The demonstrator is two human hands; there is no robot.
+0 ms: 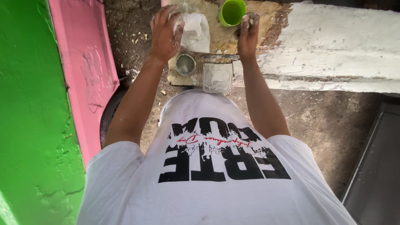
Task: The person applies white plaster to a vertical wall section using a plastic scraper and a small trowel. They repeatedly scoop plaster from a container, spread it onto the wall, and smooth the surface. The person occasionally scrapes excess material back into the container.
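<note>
Crumpled white plastic bag (196, 31), dusty, gripped by left hand (164, 35).

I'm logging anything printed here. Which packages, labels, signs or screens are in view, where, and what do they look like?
Crumpled white plastic bag: in the left hand, above the small round grey tin; no print visible.
White T-shirt print: on the person's chest; blocky black lettering, thin red script.
No signs or screens.

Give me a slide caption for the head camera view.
Left hand grips a white bag; right hand beside a green cup, above a square tray.
</note>
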